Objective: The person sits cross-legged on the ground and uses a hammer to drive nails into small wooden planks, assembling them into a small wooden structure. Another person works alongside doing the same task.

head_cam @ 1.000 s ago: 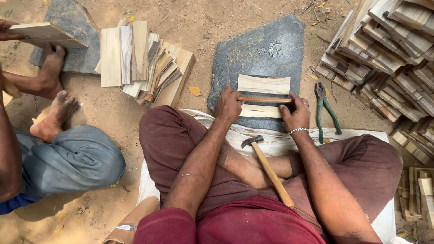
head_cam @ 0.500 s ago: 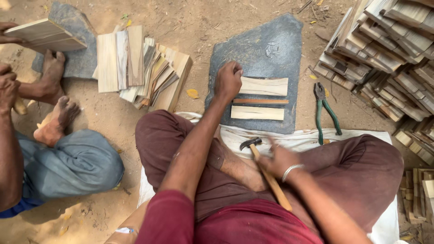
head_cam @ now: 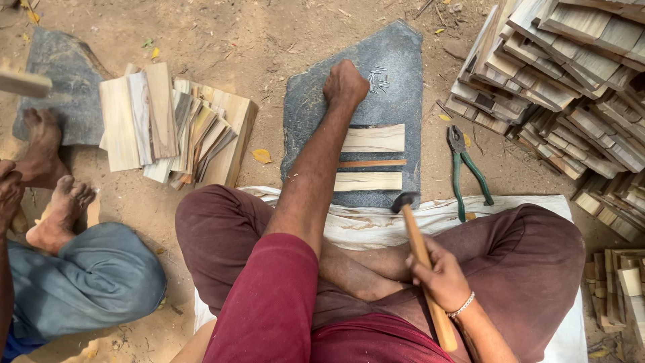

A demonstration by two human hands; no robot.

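Our left hand [head_cam: 346, 84] reaches to the nails [head_cam: 378, 78] on the stone slab [head_cam: 306, 121], fingers curled together beside them. Our right hand [head_cam: 440, 275] has its fingers clamped on the hammer [head_cam: 420, 245], its head just below the wooden strips [head_cam: 371, 158].
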